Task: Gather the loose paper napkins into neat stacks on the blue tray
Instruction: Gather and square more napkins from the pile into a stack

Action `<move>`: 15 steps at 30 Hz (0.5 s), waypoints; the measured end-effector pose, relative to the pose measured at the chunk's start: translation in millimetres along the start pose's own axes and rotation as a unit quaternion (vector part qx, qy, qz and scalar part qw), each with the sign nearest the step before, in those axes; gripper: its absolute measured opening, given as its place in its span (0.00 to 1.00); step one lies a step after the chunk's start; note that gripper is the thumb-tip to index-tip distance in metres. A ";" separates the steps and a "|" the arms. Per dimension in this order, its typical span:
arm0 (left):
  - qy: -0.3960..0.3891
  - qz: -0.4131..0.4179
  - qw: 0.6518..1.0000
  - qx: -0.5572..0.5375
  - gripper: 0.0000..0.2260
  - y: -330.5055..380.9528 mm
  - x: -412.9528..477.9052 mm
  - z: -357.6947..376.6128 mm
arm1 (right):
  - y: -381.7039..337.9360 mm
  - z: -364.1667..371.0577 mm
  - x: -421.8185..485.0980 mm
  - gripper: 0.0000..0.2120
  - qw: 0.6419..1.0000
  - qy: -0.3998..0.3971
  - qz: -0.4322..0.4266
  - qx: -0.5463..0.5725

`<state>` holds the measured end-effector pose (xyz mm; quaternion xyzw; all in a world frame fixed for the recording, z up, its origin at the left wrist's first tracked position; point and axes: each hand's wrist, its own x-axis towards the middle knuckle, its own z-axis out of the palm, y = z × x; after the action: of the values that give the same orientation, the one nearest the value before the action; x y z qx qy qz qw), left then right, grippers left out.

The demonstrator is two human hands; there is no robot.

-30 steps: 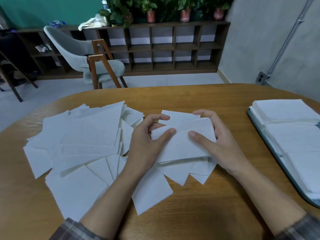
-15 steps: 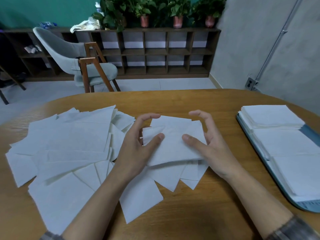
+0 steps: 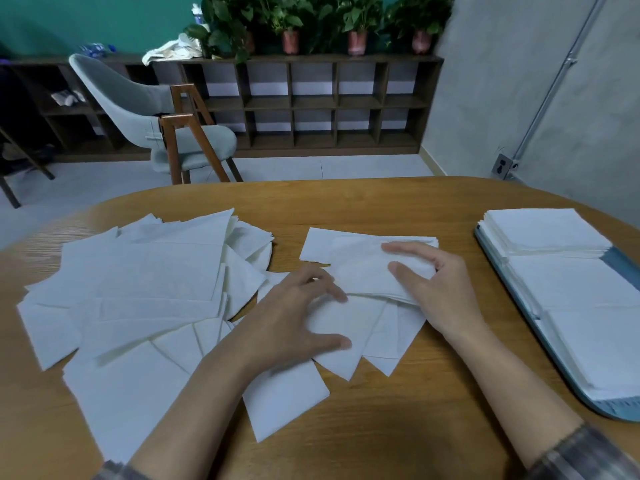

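Observation:
Loose white paper napkins [image 3: 145,278] lie fanned over the left half of the wooden table [image 3: 381,431]. A small gathered bundle of napkins [image 3: 353,261] sits at the middle, lying over several more spread napkins [image 3: 374,334]. My right hand [image 3: 436,289] grips the bundle's right end, thumb and index finger on top. My left hand [image 3: 294,320] rests flat with spread fingers on the napkins just below the bundle. The blue tray [image 3: 620,263] at the right edge carries three neat napkin stacks [image 3: 543,230].
Past the far table edge stand a grey chair with wooden legs [image 3: 156,116], a low dark shelf unit [image 3: 311,102] topped with potted plants [image 3: 287,26], and a grey wall [image 3: 519,81] on the right. Bare wood shows between bundle and tray.
My left hand has let go of the bundle's left side and dropped flat onto the napkins below it. My right hand keeps its hold. The view has tilted up slightly.

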<state>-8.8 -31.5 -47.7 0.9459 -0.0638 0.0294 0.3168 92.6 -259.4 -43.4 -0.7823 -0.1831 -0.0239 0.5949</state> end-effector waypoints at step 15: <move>0.026 0.049 0.998 0.042 0.15 14.2 -5.6 12.4 | 7.0 -0.9 3.0 0.13 0.999 0.047 -0.013 0.000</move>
<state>-16.2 -49.6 -49.7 0.9531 -0.1004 0.0726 0.2761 97.8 -261.0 -48.9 -0.7777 -0.1653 -0.0680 0.6027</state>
